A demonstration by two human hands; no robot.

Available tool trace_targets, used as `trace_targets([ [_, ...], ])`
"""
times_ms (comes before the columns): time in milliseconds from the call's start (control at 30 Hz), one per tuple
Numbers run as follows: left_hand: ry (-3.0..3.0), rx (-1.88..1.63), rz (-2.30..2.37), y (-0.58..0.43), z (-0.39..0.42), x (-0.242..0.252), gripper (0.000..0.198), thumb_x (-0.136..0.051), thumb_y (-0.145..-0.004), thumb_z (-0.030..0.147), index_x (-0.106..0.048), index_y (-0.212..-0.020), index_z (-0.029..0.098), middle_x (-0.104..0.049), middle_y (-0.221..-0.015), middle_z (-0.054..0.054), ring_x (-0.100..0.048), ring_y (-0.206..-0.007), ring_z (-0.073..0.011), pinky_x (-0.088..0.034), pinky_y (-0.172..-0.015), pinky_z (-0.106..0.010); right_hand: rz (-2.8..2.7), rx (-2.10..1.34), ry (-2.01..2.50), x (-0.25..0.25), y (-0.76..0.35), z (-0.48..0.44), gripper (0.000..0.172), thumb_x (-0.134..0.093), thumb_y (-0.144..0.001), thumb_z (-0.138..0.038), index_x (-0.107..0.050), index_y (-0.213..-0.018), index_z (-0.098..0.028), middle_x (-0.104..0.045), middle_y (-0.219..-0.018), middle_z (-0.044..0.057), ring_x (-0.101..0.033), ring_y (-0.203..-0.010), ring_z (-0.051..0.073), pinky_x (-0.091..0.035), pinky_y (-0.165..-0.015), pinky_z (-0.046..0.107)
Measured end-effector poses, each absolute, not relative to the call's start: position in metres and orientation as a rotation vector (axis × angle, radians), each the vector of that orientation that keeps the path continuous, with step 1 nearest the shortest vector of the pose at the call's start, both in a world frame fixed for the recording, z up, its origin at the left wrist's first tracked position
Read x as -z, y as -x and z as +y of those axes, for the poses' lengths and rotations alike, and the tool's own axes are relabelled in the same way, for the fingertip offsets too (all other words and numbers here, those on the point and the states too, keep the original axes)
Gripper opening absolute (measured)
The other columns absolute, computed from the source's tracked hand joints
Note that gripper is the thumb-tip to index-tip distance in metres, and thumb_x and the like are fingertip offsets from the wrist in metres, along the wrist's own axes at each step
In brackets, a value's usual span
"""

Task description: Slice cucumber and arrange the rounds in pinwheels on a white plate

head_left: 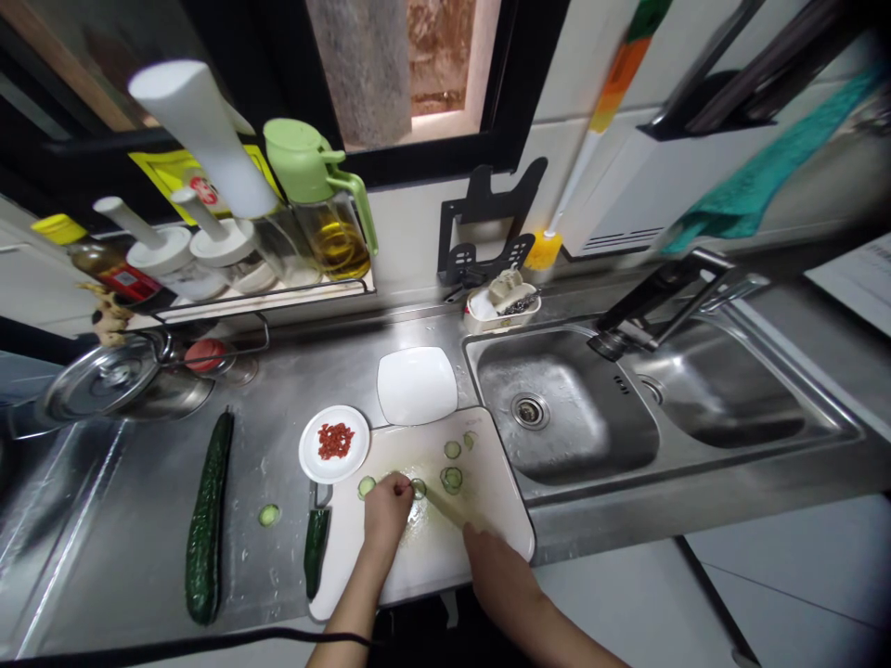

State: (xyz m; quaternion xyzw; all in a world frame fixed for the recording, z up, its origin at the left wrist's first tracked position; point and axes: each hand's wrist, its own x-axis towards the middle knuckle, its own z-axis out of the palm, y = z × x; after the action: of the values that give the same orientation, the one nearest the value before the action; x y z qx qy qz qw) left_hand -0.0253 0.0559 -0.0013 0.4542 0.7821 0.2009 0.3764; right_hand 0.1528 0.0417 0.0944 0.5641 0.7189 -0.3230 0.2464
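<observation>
A pale cutting board (432, 566) lies on the steel counter with thin cucumber slices (452, 480) on it. My left hand (390, 506) is over the board with fingertips pinched beside a slice (419, 489); whether it holds something small is unclear. My right hand (487, 557) is closed around a knife (445, 507), its blurred blade reaching toward that slice. Against the board's left edge lies a cut cucumber piece (316, 552). Small red pieces (336, 441) sit on a round white plate (306, 445) at the upper left corner. Behind the board is a bare white square plate (416, 385).
A whole cucumber (209, 520) and a loose slice (268, 515) lie left on the counter. The double sink (563, 399) is at the right. Behind stand a lidded pot (160, 390), a condiment shelf (278, 295) and a small caddy (501, 311). A black cable (278, 635) crosses the front.
</observation>
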Motion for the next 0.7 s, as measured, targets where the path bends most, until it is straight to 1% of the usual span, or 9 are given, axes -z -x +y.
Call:
trace_targets([
  [100,-1.145,-0.515,1.998,0.026,0.056,0.001,0.014,-0.050,-0.070,0.020,-0.064,-0.069,0.018,-0.067,-0.066,-0.001,-0.062,-0.065,-0.0140,-0.042,-0.065,-0.023,1.965,0.906,-1.531,-0.092,-0.152,0.040,0.051,-0.031,-0.081,-0.002,-0.054,-0.124,-0.015,-0.066,-0.109,0.011,-0.061,-0.100,0.021,-0.045,-0.080,0.027],
  [267,-1.135,-0.518,1.996,0.024,0.057,-0.001,0.014,-0.051,-0.070,0.021,-0.064,-0.067,0.018,-0.066,-0.065,-0.001,-0.061,-0.064,-0.0141,-0.042,-0.064,-0.023,1.979,0.935,-1.506,-0.091,-0.160,0.036,0.052,-0.031,-0.080,-0.001,-0.051,-0.127,-0.009,-0.063,-0.114,0.016,-0.058,-0.105,0.023,-0.043,-0.087,0.029],
  [367,-1.120,-0.536,1.983,0.023,0.056,-0.003,0.014,-0.051,-0.070,0.023,-0.064,-0.068,0.018,-0.067,-0.065,0.000,-0.061,-0.064,-0.0140,-0.042,-0.065,-0.023,1.938,0.955,-1.475,-0.092,-0.169,0.032,0.054,-0.029,-0.079,0.001,-0.049,-0.129,-0.007,-0.061,-0.118,0.016,-0.056,-0.108,0.024,-0.043,-0.090,0.030],
  [467,-1.114,-0.543,1.998,0.029,0.052,-0.004,0.015,-0.052,-0.071,0.024,-0.065,-0.070,0.019,-0.068,-0.067,0.000,-0.062,-0.066,-0.0138,-0.042,-0.066,-0.023,1.888,0.981,-1.498,-0.092,-0.176,0.029,0.055,-0.026,-0.080,0.001,-0.049,-0.129,-0.007,-0.061,-0.118,0.016,-0.058,-0.106,0.025,-0.044,-0.088,0.033],
  [600,-1.097,-0.576,2.106,0.049,0.041,-0.005,0.018,-0.053,-0.072,0.030,-0.068,-0.077,0.021,-0.071,-0.073,0.000,-0.063,-0.068,-0.0148,-0.043,-0.067,-0.023,1.885,0.997,-1.576,-0.087,-0.180,0.027,0.051,-0.030,-0.079,0.000,-0.054,-0.124,-0.011,-0.064,-0.113,0.015,-0.060,-0.103,0.024,-0.046,-0.084,0.031],
  [700,-1.041,-0.598,2.204,0.069,0.032,-0.005,0.021,-0.053,-0.074,0.035,-0.068,-0.081,0.021,-0.072,-0.076,-0.002,-0.065,-0.070,-0.0163,-0.043,-0.067,-0.023,1.889,0.991,-1.589,-0.084,-0.181,0.026,0.051,-0.031,-0.079,0.000,-0.055,-0.122,-0.011,-0.065,-0.110,0.014,-0.061,-0.100,0.023,-0.046,-0.084,0.030],
])
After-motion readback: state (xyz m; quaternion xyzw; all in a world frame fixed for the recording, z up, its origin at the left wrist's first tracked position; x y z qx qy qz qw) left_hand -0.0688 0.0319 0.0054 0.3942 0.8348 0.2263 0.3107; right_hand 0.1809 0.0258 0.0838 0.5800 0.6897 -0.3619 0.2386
